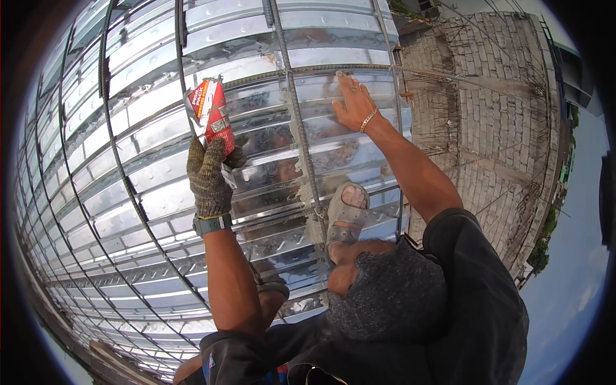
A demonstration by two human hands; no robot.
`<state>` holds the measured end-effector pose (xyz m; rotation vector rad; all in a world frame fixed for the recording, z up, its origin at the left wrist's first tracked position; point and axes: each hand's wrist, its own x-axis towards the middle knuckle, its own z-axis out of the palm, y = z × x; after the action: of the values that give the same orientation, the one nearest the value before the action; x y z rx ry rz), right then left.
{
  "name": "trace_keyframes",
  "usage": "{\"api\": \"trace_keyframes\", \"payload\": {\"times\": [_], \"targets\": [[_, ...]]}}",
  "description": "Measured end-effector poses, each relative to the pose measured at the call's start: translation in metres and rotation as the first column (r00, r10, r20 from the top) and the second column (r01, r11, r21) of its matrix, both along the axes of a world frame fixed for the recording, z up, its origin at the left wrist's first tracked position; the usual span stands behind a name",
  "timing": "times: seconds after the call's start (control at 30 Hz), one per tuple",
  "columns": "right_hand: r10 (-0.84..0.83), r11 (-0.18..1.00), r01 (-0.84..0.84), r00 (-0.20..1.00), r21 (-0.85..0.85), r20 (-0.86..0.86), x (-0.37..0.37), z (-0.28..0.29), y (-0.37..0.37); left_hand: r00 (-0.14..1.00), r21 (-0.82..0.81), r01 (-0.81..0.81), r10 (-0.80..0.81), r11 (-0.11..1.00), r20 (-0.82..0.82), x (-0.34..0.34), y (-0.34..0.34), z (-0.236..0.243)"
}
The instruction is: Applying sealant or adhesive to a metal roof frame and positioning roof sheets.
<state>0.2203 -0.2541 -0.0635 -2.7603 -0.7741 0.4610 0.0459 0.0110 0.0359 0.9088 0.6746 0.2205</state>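
My left hand (pixel 212 176) wears a knitted green-brown glove and is closed on the lower end of a red and white packet (pixel 212 110). The packet's upper end looks torn and creased. Beneath it lies shiny corrugated metal decking (pixel 256 183). My bare right hand (pixel 355 108), with a chain bracelet on the wrist, is spread with its fingers apart over the decking, near a crosswise steel bar (pixel 346 67). Whether the palm presses on the metal cannot be made out. Between my hands runs a lengthwise steel bar (pixel 296 122), with grey cement-like smears (pixel 301 173) along it.
My sandalled foot (pixel 348 208) stands on the decking close to the bar. More steel bars (pixel 122 170) form a grid at the left. Past the decking's right edge, a block wall (pixel 494 83) with protruding bars lies lower down.
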Motion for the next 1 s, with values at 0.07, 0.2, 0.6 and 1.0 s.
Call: {"api": "trace_keyframes", "payload": {"times": [0.07, 0.2, 0.6, 1.0], "targets": [[-0.014, 0.998, 0.016, 0.999, 0.065, -0.031, 0.003, 0.004, -0.007, 0.989, 0.059, 0.142, -0.139, 0.988, -0.048, 0.008, -0.016, -0.001], [-0.228, 0.914, 0.25, 0.968, 0.319, -0.105, -0.015, 0.034, -0.01, 0.896, 0.175, 0.438, -0.413, 0.882, -0.162, 0.025, -0.06, 0.003], [-0.541, 0.526, 0.629, 0.767, 0.573, -0.346, -0.097, 0.067, -0.115, 0.627, 0.132, 0.776, -0.735, 0.616, -0.257, 0.061, -0.146, -0.001], [0.219, -0.014, 0.97, 0.239, 0.241, -0.946, -0.035, 0.057, -0.065, 0.6, 0.366, 0.799, -0.664, 0.477, -0.446, 0.061, -0.101, -0.006]]}}
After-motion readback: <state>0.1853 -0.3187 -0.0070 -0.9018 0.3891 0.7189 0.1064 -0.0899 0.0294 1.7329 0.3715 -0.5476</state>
